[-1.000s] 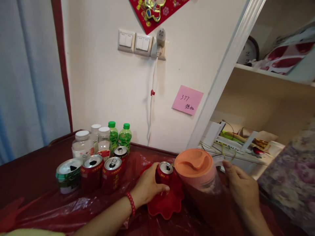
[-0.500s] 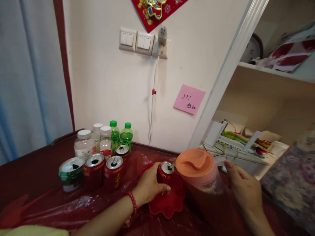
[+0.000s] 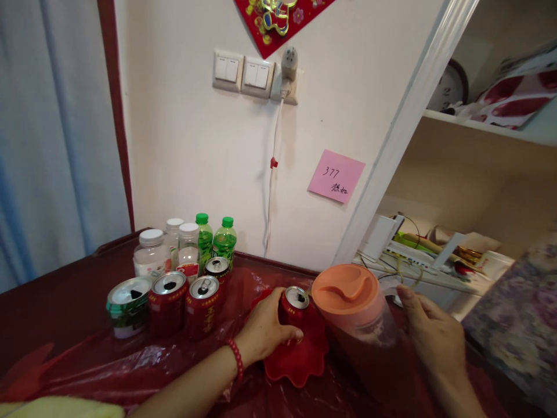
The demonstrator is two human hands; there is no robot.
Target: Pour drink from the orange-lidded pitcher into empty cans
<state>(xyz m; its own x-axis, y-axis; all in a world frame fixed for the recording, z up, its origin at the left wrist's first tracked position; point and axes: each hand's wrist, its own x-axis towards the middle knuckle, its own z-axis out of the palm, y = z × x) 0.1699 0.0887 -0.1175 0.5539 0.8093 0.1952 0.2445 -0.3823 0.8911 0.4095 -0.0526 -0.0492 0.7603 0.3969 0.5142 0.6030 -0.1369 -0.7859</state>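
While our right hand curls its fingers round the handle of the pitcher, our left hand clasps the red can in the red dish; we seem to be pouring, calling for a steady, gentle tilt. Green bottles stand beyond.
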